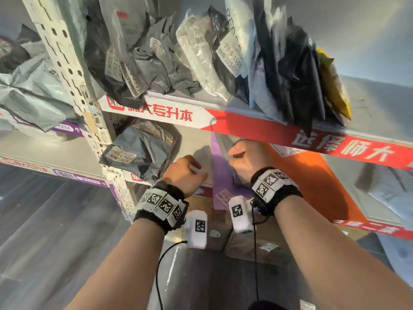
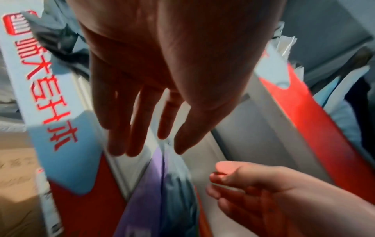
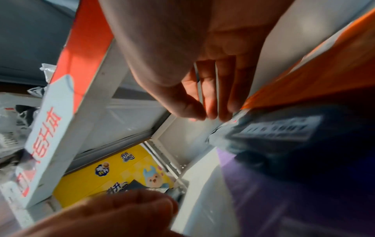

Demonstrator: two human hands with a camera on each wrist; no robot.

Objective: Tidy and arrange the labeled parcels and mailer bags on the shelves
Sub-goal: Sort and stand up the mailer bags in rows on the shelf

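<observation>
On the middle shelf a purple mailer (image 1: 220, 173) (image 2: 142, 184) (image 3: 263, 192) stands on edge, with a grey labeled mailer (image 2: 176, 184) (image 3: 274, 133) against it. An orange mailer (image 1: 312, 182) (image 3: 314, 77) lies to their right. My left hand (image 1: 185, 173) (image 2: 146, 144) reaches in left of the purple mailer with straight fingers and holds nothing. My right hand (image 1: 243, 159) (image 3: 207, 112) (image 2: 233, 181) is over the mailers' tops. Its fingertips touch the grey mailer's upper corner beside the orange one, and nothing shows between thumb and fingers.
The upper shelf's red-and-white front edge (image 1: 245, 125) hangs just above my hands, with several mailers (image 1: 178, 57) standing on it. A crumpled grey mailer (image 1: 143, 148) lies at the middle shelf's left by the perforated post (image 1: 73, 70). Cardboard boxes (image 1: 245, 242) sit below, and a yellow box (image 3: 113, 168).
</observation>
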